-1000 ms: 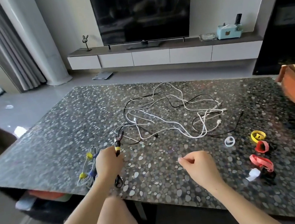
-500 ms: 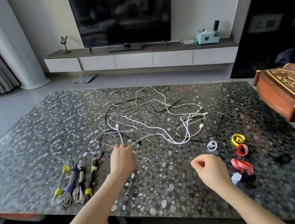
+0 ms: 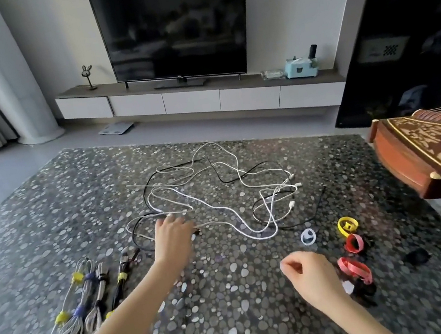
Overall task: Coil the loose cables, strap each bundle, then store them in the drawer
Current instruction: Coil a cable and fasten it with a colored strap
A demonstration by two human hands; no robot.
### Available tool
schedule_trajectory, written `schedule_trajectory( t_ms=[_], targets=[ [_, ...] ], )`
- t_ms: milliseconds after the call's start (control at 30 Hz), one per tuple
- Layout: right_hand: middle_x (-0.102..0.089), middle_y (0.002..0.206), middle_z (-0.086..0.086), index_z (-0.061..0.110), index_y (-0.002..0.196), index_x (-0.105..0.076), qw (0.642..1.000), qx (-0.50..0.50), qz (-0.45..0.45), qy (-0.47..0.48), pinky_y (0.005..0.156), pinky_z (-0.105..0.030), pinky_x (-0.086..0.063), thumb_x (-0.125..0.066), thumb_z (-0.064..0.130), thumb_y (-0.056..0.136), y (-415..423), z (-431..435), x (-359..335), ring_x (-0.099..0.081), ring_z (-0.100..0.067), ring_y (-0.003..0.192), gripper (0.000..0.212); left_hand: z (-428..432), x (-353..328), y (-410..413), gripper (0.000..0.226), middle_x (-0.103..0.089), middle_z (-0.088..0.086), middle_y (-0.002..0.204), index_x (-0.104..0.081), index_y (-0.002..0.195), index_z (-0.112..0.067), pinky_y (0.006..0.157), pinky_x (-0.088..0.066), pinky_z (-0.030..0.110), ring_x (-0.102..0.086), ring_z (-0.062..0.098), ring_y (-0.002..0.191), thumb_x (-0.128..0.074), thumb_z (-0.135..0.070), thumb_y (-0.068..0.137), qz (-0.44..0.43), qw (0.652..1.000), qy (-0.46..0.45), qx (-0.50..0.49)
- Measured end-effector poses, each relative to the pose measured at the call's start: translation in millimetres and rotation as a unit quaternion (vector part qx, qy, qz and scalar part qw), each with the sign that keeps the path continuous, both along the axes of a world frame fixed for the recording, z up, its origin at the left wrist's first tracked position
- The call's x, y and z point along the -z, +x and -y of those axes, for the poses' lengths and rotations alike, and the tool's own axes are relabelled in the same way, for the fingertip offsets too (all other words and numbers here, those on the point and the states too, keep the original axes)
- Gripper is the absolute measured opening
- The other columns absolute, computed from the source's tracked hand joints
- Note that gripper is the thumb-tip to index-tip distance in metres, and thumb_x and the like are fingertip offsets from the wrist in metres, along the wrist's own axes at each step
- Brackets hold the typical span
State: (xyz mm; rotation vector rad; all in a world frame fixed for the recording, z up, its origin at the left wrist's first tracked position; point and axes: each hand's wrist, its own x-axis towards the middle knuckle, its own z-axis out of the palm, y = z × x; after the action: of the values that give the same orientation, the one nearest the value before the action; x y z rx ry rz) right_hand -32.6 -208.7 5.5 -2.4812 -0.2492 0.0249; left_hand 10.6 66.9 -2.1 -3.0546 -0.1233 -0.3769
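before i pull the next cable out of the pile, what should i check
1. Left hand has one cable: it lies on the near left edge of the tangle of loose cables, grip blurred: cannot tell.
2. Right hand free: fingers curled, nothing seen in it: ok.
3. Cable runs free: white and black cables cross many times: not ok.
4. Straps handy: yellow strap, red strap and pink strap lie beside the right hand: ok.
5. Strapped bundles out of the way: apart, at the left: ok.
6. Drawer open: not in view: cannot tell.
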Motion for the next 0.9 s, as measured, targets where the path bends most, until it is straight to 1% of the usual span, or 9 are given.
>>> schedule_trajectory(
  t_ms=[100,233,333,467,567,633,767,833,900],
  targets=[
    [-0.068,0.094,0.008,0.016,0.115,-0.067,0.998,-0.006,0.067,0.018,0.07,-0.01,-0.044,-0.059,0.027,0.092,4,-13,-16,-0.059,-0.004,0.082,0.026,15,-40,-12,0.022,-0.071,-0.004,0.087,-0.071,0.095,-0.019,0.082,-0.043,0.029,-0.06,0.019,0.082,-0.054,-0.034,0.094,0.041,0.986,-0.13,0.099],
    [-0.055,0.127,0.005,0.017,0.138,-0.049,0.975,-0.098,0.198,-0.011,0.1,-0.02,-0.029,-0.054,0.036,0.094,8,-25,-46,-0.047,-0.012,0.119,0.047,48,-97,-36,0.017,-0.069,-0.008,0.069,-0.073,0.082,-0.025,0.057,-0.037,0.018,-0.06,0.011,0.064,-0.061,-0.034,0.09,0.016,0.965,-0.177,0.195],
    [-0.065,0.115,0.001,0.016,0.123,-0.061,0.963,-0.174,0.204,0.026,0.099,-0.022,-0.036,-0.052,0.032,0.096,3,-39,-66,-0.058,-0.016,0.106,0.033,69,-137,-51,0.023,-0.059,-0.008,0.053,-0.064,0.064,-0.028,0.044,-0.032,0.012,-0.045,0.002,0.045,-0.065,-0.039,0.084,-0.001,0.933,-0.278,0.23],
    [-0.07,0.073,0.004,0.01,0.09,-0.069,0.954,-0.205,0.025,0.218,0.065,-0.026,-0.052,-0.048,0.039,0.093,5,-35,-104,-0.062,-0.017,0.065,0.036,75,-185,-59,0.026,-0.061,0.006,0.06,-0.073,0.071,-0.02,0.054,-0.038,0.019,-0.047,0.01,0.053,-0.068,-0.044,0.077,0.047,0.809,-0.541,0.225],
    [-0.067,0.064,0.005,0.009,0.082,-0.067,0.941,-0.177,0.024,0.287,0.061,-0.018,-0.049,-0.052,0.041,0.088,22,-23,-151,-0.06,-0.011,0.06,0.036,69,-201,-57,0.024,-0.051,0.002,0.054,-0.07,0.066,-0.022,0.06,-0.034,0.028,-0.043,0.017,0.053,-0.065,-0.044,0.074,0.062,0.676,-0.705,0.203],
    [-0.063,0.063,0.003,0.007,0.084,-0.066,0.933,-0.155,0.089,0.311,0.064,-0.018,-0.05,-0.052,0.033,0.093,34,-22,-194,-0.059,-0.007,0.059,0.03,68,-204,-54,0.026,-0.038,-0.004,0.048,-0.066,0.072,-0.015,0.053,-0.028,0.025,-0.033,0.012,0.047,-0.061,-0.039,0.08,0.056,0.59,-0.782,0.194],
    [-0.048,0.053,0.003,0.003,0.085,-0.068,0.909,-0.171,0.265,0.274,0.052,-0.025,-0.035,-0.054,0.016,0.096,36,-42,-284,-0.039,-0.009,0.049,0.022,80,-215,-51,0.034,-0.027,-0.006,0.049,-0.06,0.077,-0.009,0.044,-0.02,0.018,-0.023,0.007,0.043,-0.056,-0.042,0.083,0.086,0.499,-0.839,0.197],
    [-0.05,0.053,0.009,0.004,0.084,-0.069,0.865,-0.198,0.374,0.27,0.052,-0.022,-0.033,-0.057,0.015,0.093,23,-53,-316,-0.039,-0.005,0.048,0.019,86,-228,-51,0.039,-0.027,-0.007,0.047,-0.063,0.073,-0.012,0.041,-0.023,0.017,-0.024,0.006,0.042,-0.055,-0.049,0.081,0.103,0.475,-0.846,0.22],
    [-0.056,0.057,0.008,0.006,0.081,-0.068,0.8,-0.213,0.487,0.28,0.052,-0.019,-0.034,-0.058,0.017,0.092,3,-62,-327,-0.044,-0.008,0.05,0.018,86,-242,-52,0.047,-0.029,-0.007,0.044,-0.066,0.064,-0.015,0.04,-0.026,0.018,-0.025,0.007,0.041,-0.052,-0.057,0.079,0.128,0.494,-0.824,0.248]
  ],
)
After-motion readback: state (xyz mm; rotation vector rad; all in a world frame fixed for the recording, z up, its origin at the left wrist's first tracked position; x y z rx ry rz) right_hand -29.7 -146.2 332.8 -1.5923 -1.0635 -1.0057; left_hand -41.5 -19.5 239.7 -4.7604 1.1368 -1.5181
